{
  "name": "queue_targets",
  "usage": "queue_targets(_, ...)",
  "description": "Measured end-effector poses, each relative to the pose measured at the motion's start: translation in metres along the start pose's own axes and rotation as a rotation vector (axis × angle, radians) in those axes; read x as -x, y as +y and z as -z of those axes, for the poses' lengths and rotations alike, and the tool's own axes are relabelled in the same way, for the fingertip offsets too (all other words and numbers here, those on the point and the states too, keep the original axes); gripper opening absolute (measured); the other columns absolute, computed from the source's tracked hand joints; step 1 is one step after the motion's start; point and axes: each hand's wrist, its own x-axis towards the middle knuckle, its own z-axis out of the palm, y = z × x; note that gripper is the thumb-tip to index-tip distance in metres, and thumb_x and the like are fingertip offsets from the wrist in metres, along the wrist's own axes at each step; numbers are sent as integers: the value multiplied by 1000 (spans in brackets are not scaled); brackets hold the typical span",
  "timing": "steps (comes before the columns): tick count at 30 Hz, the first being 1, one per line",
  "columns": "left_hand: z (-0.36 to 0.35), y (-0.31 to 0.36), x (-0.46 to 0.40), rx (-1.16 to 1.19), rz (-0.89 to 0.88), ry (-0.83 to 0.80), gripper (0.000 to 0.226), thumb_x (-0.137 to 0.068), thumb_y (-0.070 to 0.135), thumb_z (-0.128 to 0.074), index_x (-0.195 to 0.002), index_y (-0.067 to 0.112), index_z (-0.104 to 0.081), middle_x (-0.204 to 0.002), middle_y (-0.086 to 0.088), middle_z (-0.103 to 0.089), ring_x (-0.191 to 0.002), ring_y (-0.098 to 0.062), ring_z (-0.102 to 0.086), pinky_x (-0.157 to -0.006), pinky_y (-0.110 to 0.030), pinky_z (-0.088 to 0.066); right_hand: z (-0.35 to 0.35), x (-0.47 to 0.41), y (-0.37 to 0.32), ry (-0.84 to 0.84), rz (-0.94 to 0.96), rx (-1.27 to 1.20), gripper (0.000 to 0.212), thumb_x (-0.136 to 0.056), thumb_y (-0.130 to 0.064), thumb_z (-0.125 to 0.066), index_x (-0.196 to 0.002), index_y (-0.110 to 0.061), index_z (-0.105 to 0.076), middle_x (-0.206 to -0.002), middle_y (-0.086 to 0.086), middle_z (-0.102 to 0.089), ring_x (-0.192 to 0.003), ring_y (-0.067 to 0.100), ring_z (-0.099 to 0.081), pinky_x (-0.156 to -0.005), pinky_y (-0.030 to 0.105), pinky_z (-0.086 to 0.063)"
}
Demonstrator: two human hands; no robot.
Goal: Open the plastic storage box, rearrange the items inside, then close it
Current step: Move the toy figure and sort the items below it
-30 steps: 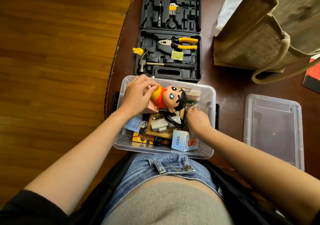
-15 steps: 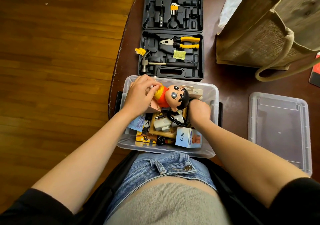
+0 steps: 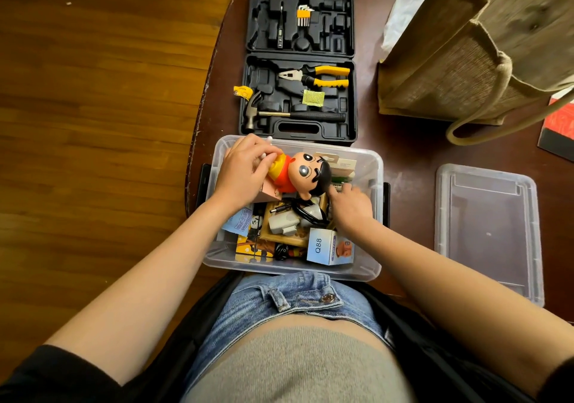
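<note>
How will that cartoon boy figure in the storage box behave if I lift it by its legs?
The cartoon boy figure looks like glossy moulded plastic, so probably stiff and somewhat slippery. Its head is much bigger than its body, so it would likely tip head-down. The left hand already grips its leg end.

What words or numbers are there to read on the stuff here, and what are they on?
"Q88": on the small blue and white box at the near side of the plastic storage box.
Blue leaflet: print too small to read.
Green and white package: print too blurred to read.
</note>
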Motion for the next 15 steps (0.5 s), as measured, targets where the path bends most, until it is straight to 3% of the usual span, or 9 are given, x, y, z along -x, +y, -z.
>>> queue_targets(6, 2, -1, 0, -20, 0, -27, 18, -94, 12, -55, -104, 12, -70, -101, -1, -56, -104, -17, -49, -92, -32, -38, 3, -9, -2, -94, -23, 76, 52, -88, -13, -56, -136, -9, -37, -128, 18, -48, -117, 31, -49, -88, 34, -47)
queue_targets(12, 2, -1, 1, -19, 1, -30, 18, -94, 12, -54, -104, 11, -70, -102, -4, -57, -106, -19, -49, -92, -32, -38, -1, -5, -1, -121, 38, 211, 67, -88, -20, -54, -146, -7, -22, -132, 19, -46, -120, 30, -47, -93, 34, -43)
queue_targets(15, 1, -1, 2, -16, 11, -23, 18, -94, 12, -54, -105, 12, -70, -102, -1, -56, -105, -17, -49, -93, -33, -38, -3, -3, 2, -146, 123, 327, 61, -91, -21, -48, -146, -11, -24, -129, 17, -48, -117, 30, -48, -92, 34, -42)
